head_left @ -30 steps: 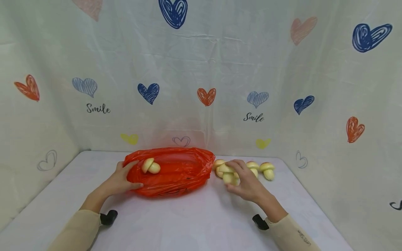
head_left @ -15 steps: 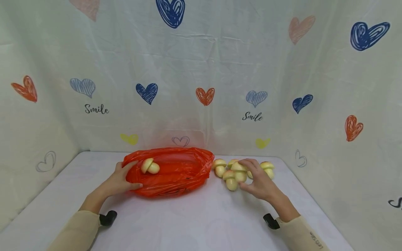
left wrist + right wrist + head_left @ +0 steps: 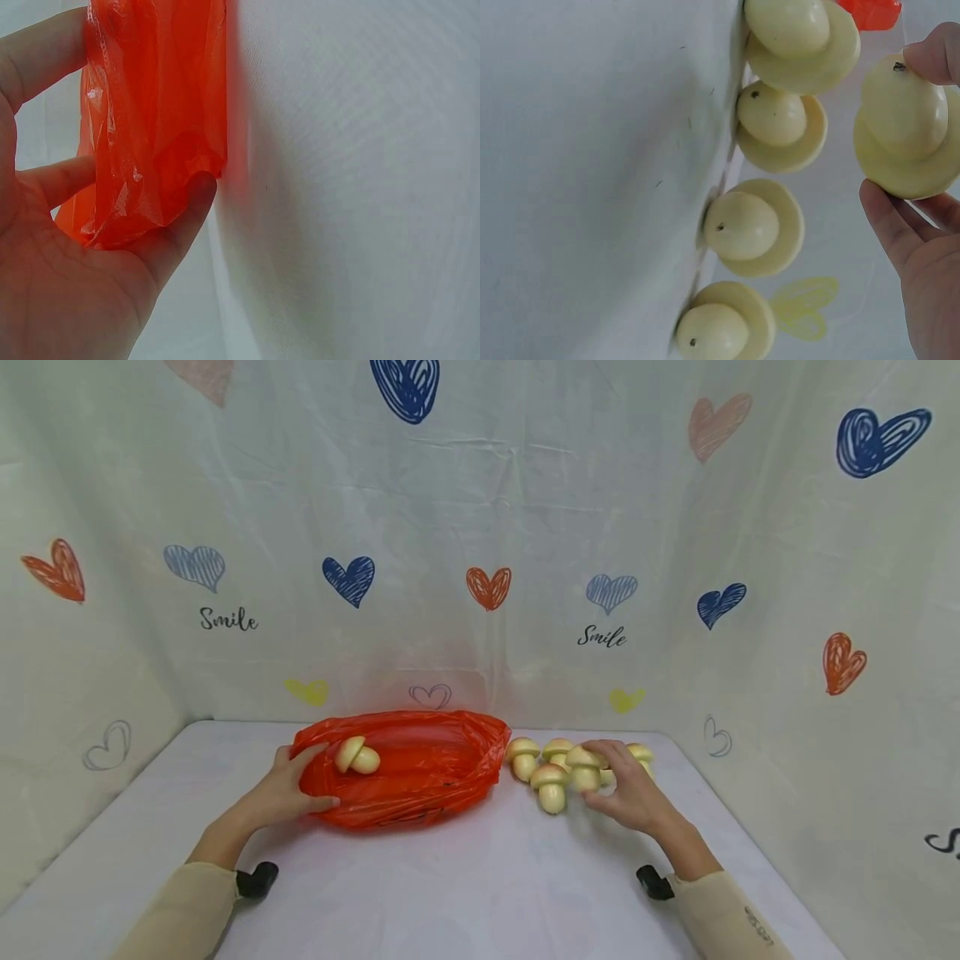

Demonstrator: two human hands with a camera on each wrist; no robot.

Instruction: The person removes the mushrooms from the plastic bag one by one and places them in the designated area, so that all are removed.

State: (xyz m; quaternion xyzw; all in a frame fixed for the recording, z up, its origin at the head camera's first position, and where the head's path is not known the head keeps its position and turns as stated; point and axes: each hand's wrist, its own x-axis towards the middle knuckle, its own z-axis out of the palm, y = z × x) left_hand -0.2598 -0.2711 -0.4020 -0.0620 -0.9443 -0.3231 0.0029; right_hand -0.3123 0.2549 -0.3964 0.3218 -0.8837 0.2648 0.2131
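Note:
A red plastic bag (image 3: 427, 768) lies spread on the table, and my left hand (image 3: 288, 789) grips its left end. In the left wrist view, the thumb and fingers of that hand (image 3: 71, 277) curl round the bag's edge (image 3: 154, 135). A pale yellow toy mushroom (image 3: 357, 756) lies tilted at the bag's left part; whether on top or inside its opening I cannot tell. My right hand (image 3: 633, 793) pinches another mushroom (image 3: 585, 767) between thumb and fingers. In the right wrist view this mushroom (image 3: 904, 112) is apart from the table.
Several more mushrooms stand right of the bag: one in front (image 3: 552, 789), others behind, including a left one (image 3: 522, 758) and a far right one (image 3: 641, 753), partly hidden by my hand. A heart-printed white curtain (image 3: 420, 635) hangs behind the white table (image 3: 450, 893).
My right hand has moved right, holding a mushroom. A mushroom stands in plain sight near where that hand was. The left hand and the bag have stayed put.

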